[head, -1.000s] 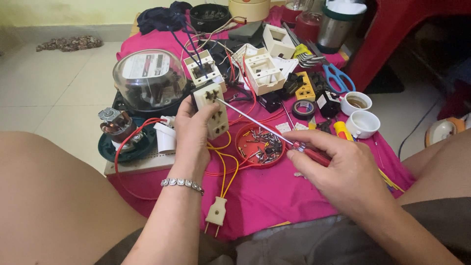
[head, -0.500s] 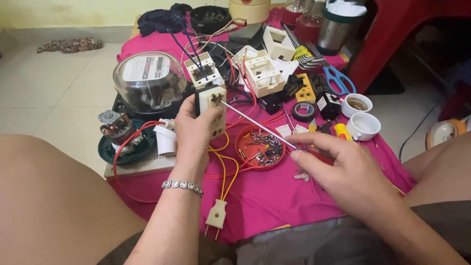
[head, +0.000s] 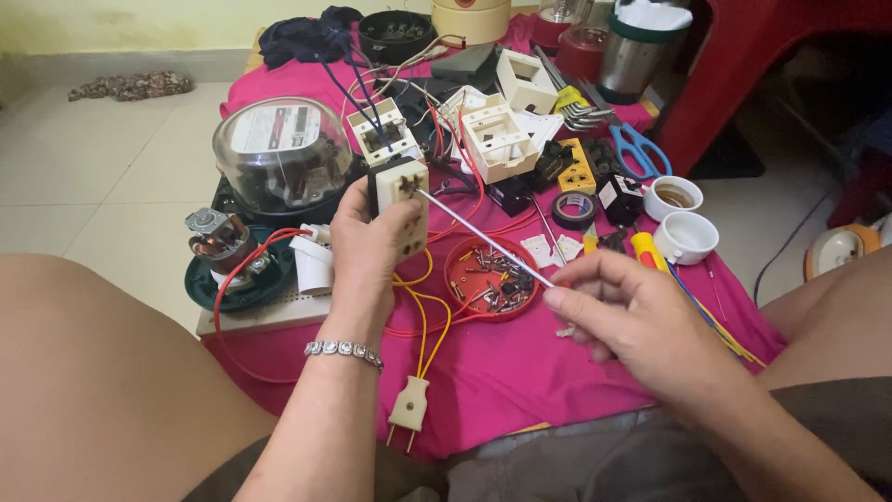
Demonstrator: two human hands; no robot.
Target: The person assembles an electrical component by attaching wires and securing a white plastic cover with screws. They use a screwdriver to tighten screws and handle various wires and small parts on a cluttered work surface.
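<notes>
Cream socket (head: 406, 200) in L hand (head: 372, 246)

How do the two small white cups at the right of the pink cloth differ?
The farther white cup shows a brownish inside, while the nearer white cup is plain white inside. The farther cup lies beside the black blocks; the nearer cup lies next to the yellow handle. Both are round, white, open-topped and untouched by either hand.

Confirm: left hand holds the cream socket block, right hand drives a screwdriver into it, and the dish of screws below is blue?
Wrong on colour only. The head view shows the dish of screws is red. Left hand holds the socket block; right hand holds the screwdriver.
</notes>
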